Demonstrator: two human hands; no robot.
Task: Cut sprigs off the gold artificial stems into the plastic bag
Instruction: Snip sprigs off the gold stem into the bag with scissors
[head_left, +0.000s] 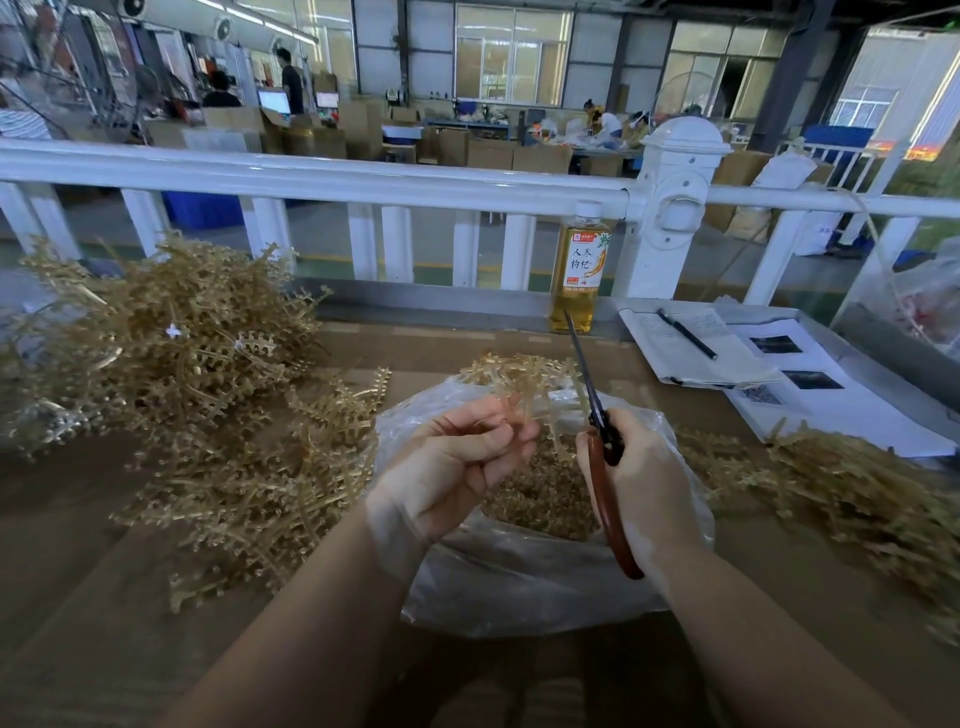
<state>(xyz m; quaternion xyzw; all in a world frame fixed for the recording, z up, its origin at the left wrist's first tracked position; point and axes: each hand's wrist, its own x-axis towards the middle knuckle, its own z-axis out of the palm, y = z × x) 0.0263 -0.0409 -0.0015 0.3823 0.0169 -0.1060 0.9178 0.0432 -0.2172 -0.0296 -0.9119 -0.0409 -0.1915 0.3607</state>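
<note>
My left hand (457, 462) pinches a gold artificial stem (524, 384) and holds it above the open clear plastic bag (519, 582). Its sprigs fan out over the bag's far rim. My right hand (644, 483) grips red-handled scissors (597, 431), whose blades point up and away, just right of the stem. Cut gold sprigs (540, 499) fill the bottom of the bag. A big heap of gold stems (176, 364) lies to the left on the brown table. Another pile of gold stems (841, 483) lies to the right.
A bottle of amber drink (579, 270) stands at the table's far edge by a white railing (363, 182). A notebook with a black pen (688, 335) and printed sheets (810, 384) lie at the far right. Behind the railing is a workshop with boxes and people.
</note>
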